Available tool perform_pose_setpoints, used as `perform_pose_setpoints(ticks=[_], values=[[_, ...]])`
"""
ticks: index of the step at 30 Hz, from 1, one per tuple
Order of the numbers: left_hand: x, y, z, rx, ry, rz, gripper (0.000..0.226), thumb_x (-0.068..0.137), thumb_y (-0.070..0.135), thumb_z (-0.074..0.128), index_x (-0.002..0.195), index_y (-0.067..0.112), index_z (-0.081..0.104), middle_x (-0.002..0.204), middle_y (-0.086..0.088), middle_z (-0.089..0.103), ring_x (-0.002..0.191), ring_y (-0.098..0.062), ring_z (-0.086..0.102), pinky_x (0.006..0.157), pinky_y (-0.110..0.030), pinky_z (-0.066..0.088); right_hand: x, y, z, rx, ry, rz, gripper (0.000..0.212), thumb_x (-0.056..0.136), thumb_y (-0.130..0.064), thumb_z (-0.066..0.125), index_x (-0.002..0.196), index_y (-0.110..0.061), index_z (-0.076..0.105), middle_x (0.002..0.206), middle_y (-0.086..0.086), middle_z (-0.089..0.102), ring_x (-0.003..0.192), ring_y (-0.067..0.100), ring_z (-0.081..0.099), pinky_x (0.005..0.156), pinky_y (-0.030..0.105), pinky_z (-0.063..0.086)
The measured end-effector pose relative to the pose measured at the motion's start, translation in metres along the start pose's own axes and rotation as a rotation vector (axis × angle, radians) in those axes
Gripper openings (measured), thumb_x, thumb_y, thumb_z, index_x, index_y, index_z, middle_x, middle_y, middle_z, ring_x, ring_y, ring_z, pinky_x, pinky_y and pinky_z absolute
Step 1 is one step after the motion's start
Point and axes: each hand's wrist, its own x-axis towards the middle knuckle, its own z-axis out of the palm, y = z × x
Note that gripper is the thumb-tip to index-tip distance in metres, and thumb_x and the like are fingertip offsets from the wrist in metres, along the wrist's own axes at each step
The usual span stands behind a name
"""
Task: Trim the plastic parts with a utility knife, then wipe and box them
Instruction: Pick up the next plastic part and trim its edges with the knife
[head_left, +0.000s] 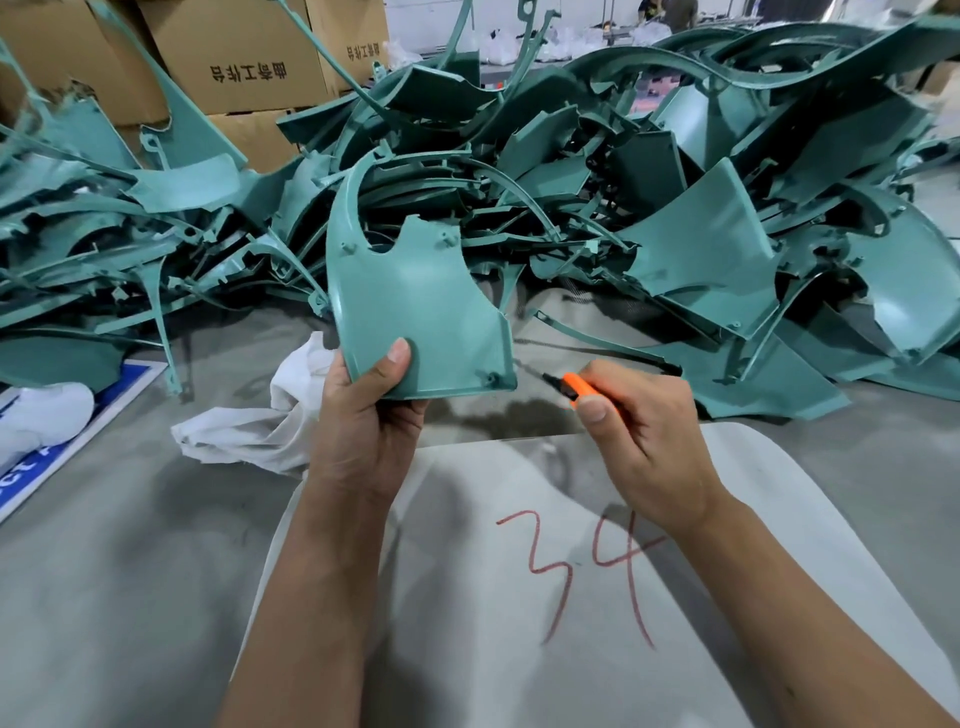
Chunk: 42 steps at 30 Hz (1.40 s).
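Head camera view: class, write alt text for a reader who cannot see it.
The left hand holds up a teal plastic part while the right hand grips an orange utility knife beside its lower right corner. A white cloth lies on the grey table; a heap of teal parts lies behind.

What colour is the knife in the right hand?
Orange, with a black tip; the knife shows best in the head view, held by the right hand.

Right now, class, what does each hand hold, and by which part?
Left hand grips the teal plastic part by its lower edge; right hand holds the orange utility knife by its handle.
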Motion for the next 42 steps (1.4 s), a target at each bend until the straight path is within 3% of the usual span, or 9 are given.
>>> perform_pose_setpoints(ticks=[3, 9, 13, 18, 25, 28, 31, 38, 42], values=[[-0.001, -0.003, 0.002, -0.003, 0.021, -0.014, 0.043, 0.087, -0.003, 0.059, 0.128, 0.007, 0.059, 0.118, -0.007, 0.074, 0.107, -0.02, 0.073, 0.081, -0.03, 0.061, 0.002, 0.002, 0.0, -0.036, 0.002, -0.007, 0.038, 0.108, -0.06, 0.034, 0.077, -0.039, 0.04, 0.062, -0.017, 0.035, 0.054, 0.006, 0.04, 0.054, 0.022, 0.027], [0.001, 0.003, -0.001, -0.065, 0.069, 0.034, 0.051, 0.087, -0.003, 0.059, 0.137, 0.007, 0.054, 0.117, -0.004, 0.075, 0.105, -0.018, 0.073, 0.079, -0.029, 0.062, -0.001, 0.004, 0.003, 0.015, -0.171, -0.014, 0.056, 0.107, -0.062, 0.04, 0.072, -0.021, 0.054, 0.061, -0.013, 0.042, 0.055, 0.009, 0.046, 0.055, 0.019, 0.029], [0.001, -0.003, 0.008, -0.057, 0.143, 0.095, 0.047, 0.088, -0.002, 0.066, 0.132, 0.013, 0.059, 0.119, -0.002, 0.074, 0.113, -0.02, 0.07, 0.1, -0.045, 0.055, 0.0, 0.0, 0.004, 0.077, -0.025, 0.013, 0.053, 0.108, -0.061, 0.033, 0.075, -0.023, 0.051, 0.061, -0.015, 0.041, 0.052, 0.007, 0.042, 0.052, 0.021, 0.028], [-0.004, -0.016, 0.024, -0.095, 0.245, 0.01, 0.046, 0.074, 0.0, 0.07, 0.119, 0.012, 0.071, 0.112, -0.005, 0.077, 0.099, -0.02, 0.076, 0.082, -0.035, 0.062, -0.003, 0.002, 0.006, 0.025, 0.107, 0.111, 0.046, 0.108, -0.06, 0.033, 0.082, -0.025, 0.046, 0.064, -0.011, 0.041, 0.056, 0.007, 0.042, 0.053, 0.022, 0.032], [-0.002, -0.034, 0.038, -0.03, 0.452, -0.123, 0.043, 0.105, 0.034, 0.056, 0.14, 0.011, 0.057, 0.128, -0.009, 0.071, 0.107, -0.027, 0.072, 0.081, -0.043, 0.063, -0.005, 0.0, 0.016, -0.132, -0.164, 0.092, 0.051, 0.098, -0.071, 0.044, 0.095, -0.022, 0.058, 0.072, -0.017, 0.046, 0.064, 0.014, 0.049, 0.058, 0.035, 0.041], [-0.002, -0.033, 0.037, 0.011, 0.431, -0.154, 0.052, 0.104, 0.047, 0.051, 0.142, 0.011, 0.057, 0.129, -0.007, 0.069, 0.097, -0.026, 0.065, 0.084, -0.039, 0.059, -0.006, -0.005, 0.02, -0.164, -0.223, 0.078, 0.048, 0.098, -0.072, 0.044, 0.096, -0.026, 0.058, 0.074, -0.023, 0.044, 0.068, 0.013, 0.047, 0.062, 0.033, 0.039], [-0.004, -0.032, 0.038, -0.022, 0.42, -0.183, 0.047, 0.105, 0.043, 0.052, 0.139, 0.012, 0.058, 0.134, -0.009, 0.069, 0.115, -0.029, 0.065, 0.107, -0.047, 0.051, -0.006, -0.005, 0.021, -0.214, -0.246, 0.111, 0.045, 0.098, -0.072, 0.044, 0.095, -0.029, 0.055, 0.072, -0.019, 0.045, 0.068, 0.012, 0.047, 0.062, 0.034, 0.04], [-0.009, -0.032, 0.045, -0.208, 0.394, -0.198, 0.034, 0.106, 0.029, 0.053, 0.134, 0.011, 0.06, 0.124, -0.01, 0.074, 0.117, -0.034, 0.069, 0.106, -0.056, 0.051, -0.003, 0.008, 0.006, -0.324, -0.034, 0.271, 0.049, 0.097, -0.075, 0.038, 0.093, -0.029, 0.055, 0.07, -0.016, 0.051, 0.062, 0.001, 0.049, 0.058, 0.022, 0.032], [-0.009, -0.034, 0.043, -0.246, 0.373, -0.226, 0.036, 0.106, 0.03, 0.053, 0.134, 0.009, 0.061, 0.121, -0.01, 0.074, 0.12, -0.028, 0.067, 0.11, -0.051, 0.049, -0.004, 0.009, 0.005, -0.252, -0.082, 0.171, 0.051, 0.099, -0.07, 0.045, 0.094, -0.022, 0.06, 0.072, -0.01, 0.053, 0.064, 0.013, 0.052, 0.059, 0.037, 0.045]])
